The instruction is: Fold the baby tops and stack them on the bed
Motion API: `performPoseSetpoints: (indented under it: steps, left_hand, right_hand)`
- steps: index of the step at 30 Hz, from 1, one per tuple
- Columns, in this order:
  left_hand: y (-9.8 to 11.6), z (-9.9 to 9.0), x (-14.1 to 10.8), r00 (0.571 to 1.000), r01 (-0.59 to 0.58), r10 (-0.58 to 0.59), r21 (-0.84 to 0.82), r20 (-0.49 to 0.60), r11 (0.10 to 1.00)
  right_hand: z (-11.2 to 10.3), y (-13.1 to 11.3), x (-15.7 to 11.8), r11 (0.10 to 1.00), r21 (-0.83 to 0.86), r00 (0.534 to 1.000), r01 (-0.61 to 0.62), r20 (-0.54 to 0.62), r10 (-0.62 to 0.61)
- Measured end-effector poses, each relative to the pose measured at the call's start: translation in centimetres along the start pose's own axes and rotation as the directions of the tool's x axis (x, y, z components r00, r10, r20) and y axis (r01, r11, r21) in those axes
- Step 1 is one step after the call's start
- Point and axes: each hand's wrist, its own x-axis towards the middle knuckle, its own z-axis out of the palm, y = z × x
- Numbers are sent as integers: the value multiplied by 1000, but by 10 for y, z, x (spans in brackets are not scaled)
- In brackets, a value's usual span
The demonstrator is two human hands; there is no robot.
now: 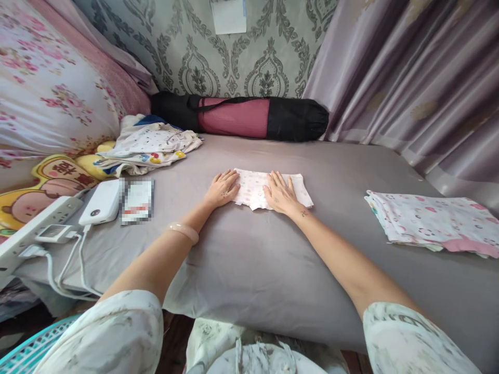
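A small folded cloth point(252, 189), white and pink with a faint print, lies flat on the grey sheet in front of me. My left hand point(223, 188) rests at its left edge, palm down, fingertips touching the fabric. On the right half of the cloth, my right hand point(280, 192) presses flat with its fingers spread. Neither hand grips anything. Off to the right is a folded stack of printed fabric point(432, 218), white with pink patterns, apart from both hands.
Rumpled clothes point(152, 145) lie at the back left beside a yellow plush cushion point(58, 182). Nearer are a white power bank point(101, 201), a power strip point(42, 228) and white cables. A black and pink rolled bag point(234, 117) lines the wall. A turquoise basket point(39, 343) stands lower left.
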Motion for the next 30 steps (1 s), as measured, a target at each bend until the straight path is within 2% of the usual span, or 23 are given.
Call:
performPoseSetpoints:
  steps: [4, 8, 12, 16, 23, 30]
  left_hand:
    - [-3, 4, 2, 1000, -2, 2, 5, 0, 1000]
    - [-5, 5, 2, 1000, 5, -6, -17, -20, 1000]
    - [-6, 5, 3, 997, 37, -40, -50, -73, 998]
    - [-11, 10, 6, 983, 70, -86, -100, -161, 993]
    - [-21, 13, 9, 948, 112, -177, -242, -265, 964]
    - [-19, 5, 6, 928, 175, -267, -328, -261, 929]
  right_hand:
    - [8, 1, 0, 1000, -11, 1000, -20, 24, 20]
    - [4, 0, 2, 999, -28, 998, -35, 48, 36]
    - [1, -17, 9, 1000, -13, 999, -22, 29, 22]
    - [9, -33, 15, 1000, 20, 998, -2, 64, 1]
    - [12, -35, 17, 999, 31, 995, -12, 95, 9]
    - [15, -58, 31, 999, 52, 998, 4, 68, -8]
